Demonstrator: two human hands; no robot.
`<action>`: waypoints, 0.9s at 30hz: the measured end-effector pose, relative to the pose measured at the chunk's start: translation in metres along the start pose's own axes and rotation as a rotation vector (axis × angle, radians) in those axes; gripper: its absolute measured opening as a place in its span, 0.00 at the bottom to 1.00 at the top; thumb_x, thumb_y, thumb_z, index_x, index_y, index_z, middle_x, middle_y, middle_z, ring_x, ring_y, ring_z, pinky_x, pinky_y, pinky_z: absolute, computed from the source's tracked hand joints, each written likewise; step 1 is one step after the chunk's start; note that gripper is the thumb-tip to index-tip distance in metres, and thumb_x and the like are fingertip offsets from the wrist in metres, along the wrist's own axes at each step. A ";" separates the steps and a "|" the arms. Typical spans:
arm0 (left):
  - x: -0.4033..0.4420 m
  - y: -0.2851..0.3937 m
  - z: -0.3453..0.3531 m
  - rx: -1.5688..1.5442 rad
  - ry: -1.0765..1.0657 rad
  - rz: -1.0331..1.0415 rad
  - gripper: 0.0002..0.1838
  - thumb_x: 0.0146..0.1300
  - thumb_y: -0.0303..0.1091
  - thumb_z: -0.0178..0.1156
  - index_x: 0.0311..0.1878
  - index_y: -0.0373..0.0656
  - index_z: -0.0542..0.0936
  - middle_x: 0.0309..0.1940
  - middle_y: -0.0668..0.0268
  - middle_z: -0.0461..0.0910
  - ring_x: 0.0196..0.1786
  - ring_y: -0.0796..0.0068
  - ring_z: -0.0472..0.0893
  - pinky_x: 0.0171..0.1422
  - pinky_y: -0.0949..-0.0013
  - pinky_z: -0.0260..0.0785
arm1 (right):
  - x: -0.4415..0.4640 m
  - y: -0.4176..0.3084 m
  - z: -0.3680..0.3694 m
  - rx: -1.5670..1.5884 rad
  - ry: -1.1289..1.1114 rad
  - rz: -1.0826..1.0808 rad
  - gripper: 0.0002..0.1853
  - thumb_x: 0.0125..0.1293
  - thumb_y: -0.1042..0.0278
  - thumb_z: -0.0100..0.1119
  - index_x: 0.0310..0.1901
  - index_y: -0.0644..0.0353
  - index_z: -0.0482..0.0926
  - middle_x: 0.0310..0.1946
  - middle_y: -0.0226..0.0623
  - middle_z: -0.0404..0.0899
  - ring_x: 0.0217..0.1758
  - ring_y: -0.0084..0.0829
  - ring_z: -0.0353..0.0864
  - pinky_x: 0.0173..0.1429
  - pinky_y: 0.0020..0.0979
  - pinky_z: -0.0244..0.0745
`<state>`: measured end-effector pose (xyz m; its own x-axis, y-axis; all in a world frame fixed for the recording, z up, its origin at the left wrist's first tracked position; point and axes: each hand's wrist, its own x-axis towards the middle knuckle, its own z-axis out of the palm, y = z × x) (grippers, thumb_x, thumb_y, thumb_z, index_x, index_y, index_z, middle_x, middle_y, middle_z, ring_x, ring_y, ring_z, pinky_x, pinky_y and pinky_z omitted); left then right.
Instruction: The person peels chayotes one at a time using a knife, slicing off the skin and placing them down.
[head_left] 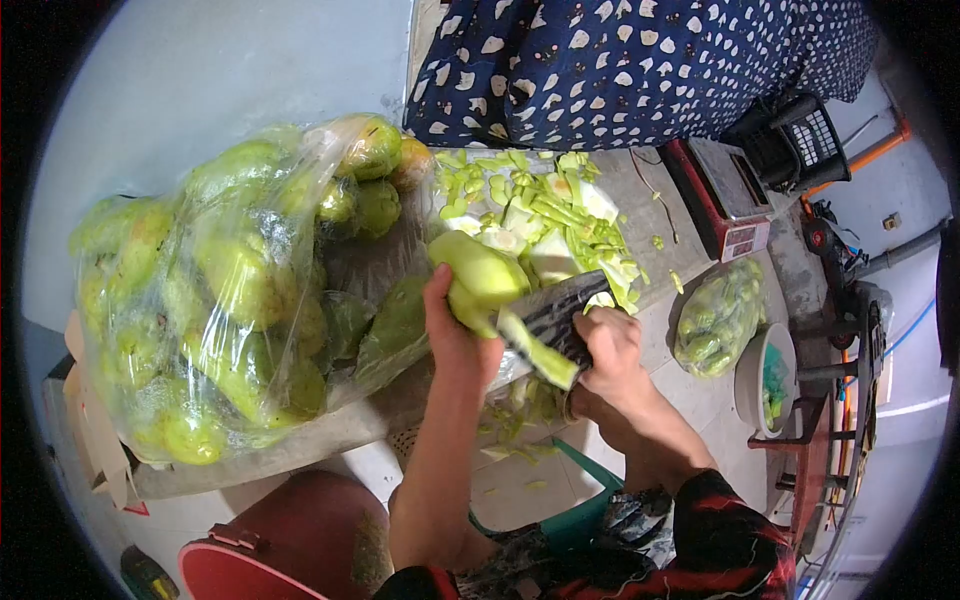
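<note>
My left hand (458,330) is closed around a pale green, peeled fruit (478,275) over the front of the counter. In my right hand (610,345) is a broad, dark-bladed knife (560,315), its blade beside the fruit. A strip of green peel (540,352) hangs at the blade, across its near side. Behind the fruit, green and whitish peelings (560,215) are heaped on the counter. To the left stands a large clear plastic bag (240,270) full of green, partly yellow fruits, some showing at its open end.
A red scale (715,195) stands at the counter's right, near a black basket (815,140). Below are a bagged bundle of green produce (722,320), a white bucket (752,385) and a red bin (290,535). A patterned blue cloth (620,70) hangs behind.
</note>
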<state>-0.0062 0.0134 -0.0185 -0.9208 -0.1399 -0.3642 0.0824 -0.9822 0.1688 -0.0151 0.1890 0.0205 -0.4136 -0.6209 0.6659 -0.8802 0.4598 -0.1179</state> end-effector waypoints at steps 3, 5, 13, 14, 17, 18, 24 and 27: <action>0.000 -0.003 -0.003 0.014 0.029 -0.041 0.28 0.60 0.59 0.55 0.54 0.48 0.76 0.46 0.61 0.81 0.49 0.58 0.81 0.55 0.52 0.75 | 0.002 -0.007 0.000 0.036 -0.015 -0.073 0.13 0.44 0.76 0.61 0.32 0.66 0.70 0.19 0.36 0.65 0.17 0.34 0.69 0.19 0.35 0.62; 0.001 -0.009 -0.004 -0.048 0.026 -0.064 0.29 0.60 0.61 0.54 0.53 0.47 0.76 0.44 0.59 0.82 0.45 0.56 0.82 0.51 0.52 0.78 | 0.000 -0.008 0.005 0.019 0.030 -0.151 0.12 0.45 0.79 0.61 0.29 0.65 0.67 0.18 0.35 0.64 0.17 0.33 0.67 0.18 0.34 0.60; -0.006 -0.018 0.003 -0.207 -0.128 -0.181 0.33 0.60 0.65 0.51 0.54 0.45 0.75 0.47 0.58 0.80 0.47 0.56 0.81 0.54 0.51 0.76 | 0.001 -0.007 0.011 -0.006 0.056 -0.140 0.13 0.46 0.81 0.62 0.27 0.63 0.64 0.18 0.34 0.64 0.17 0.32 0.67 0.18 0.32 0.60; -0.007 -0.019 0.004 -0.236 -0.149 -0.216 0.34 0.60 0.66 0.50 0.55 0.45 0.74 0.47 0.59 0.79 0.47 0.58 0.80 0.54 0.53 0.75 | 0.001 -0.007 0.011 -0.018 0.059 -0.143 0.13 0.46 0.81 0.62 0.26 0.63 0.64 0.18 0.34 0.64 0.17 0.32 0.67 0.18 0.32 0.61; -0.001 -0.025 -0.003 -0.183 -0.126 -0.175 0.35 0.59 0.67 0.51 0.55 0.44 0.74 0.47 0.58 0.79 0.47 0.55 0.80 0.53 0.51 0.76 | 0.000 -0.008 0.012 -0.033 0.053 -0.152 0.13 0.46 0.81 0.62 0.26 0.63 0.64 0.18 0.34 0.64 0.17 0.32 0.67 0.18 0.32 0.61; -0.001 -0.026 -0.004 -0.183 -0.126 -0.174 0.35 0.59 0.67 0.51 0.55 0.44 0.74 0.47 0.58 0.79 0.47 0.55 0.80 0.53 0.51 0.76 | 0.000 -0.008 0.012 -0.033 0.053 -0.153 0.13 0.46 0.81 0.62 0.26 0.63 0.64 0.18 0.34 0.64 0.17 0.32 0.67 0.18 0.32 0.61; -0.003 -0.025 -0.004 -0.210 -0.095 -0.204 0.36 0.58 0.68 0.52 0.55 0.44 0.74 0.46 0.57 0.79 0.47 0.54 0.80 0.53 0.51 0.76 | 0.000 -0.010 0.013 -0.061 0.040 -0.165 0.14 0.46 0.80 0.62 0.27 0.63 0.64 0.18 0.33 0.63 0.17 0.31 0.67 0.18 0.32 0.60; -0.002 -0.028 -0.006 -0.187 -0.050 -0.180 0.37 0.57 0.69 0.51 0.54 0.44 0.74 0.46 0.58 0.79 0.46 0.56 0.80 0.51 0.52 0.76 | -0.002 -0.008 0.016 -0.069 0.073 -0.171 0.13 0.47 0.79 0.62 0.27 0.63 0.64 0.17 0.33 0.63 0.16 0.30 0.66 0.17 0.31 0.58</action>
<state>-0.0047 0.0401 -0.0282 -0.9442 0.0414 -0.3267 -0.0199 -0.9974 -0.0686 -0.0112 0.1765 0.0084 -0.2395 -0.6467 0.7242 -0.9170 0.3956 0.0500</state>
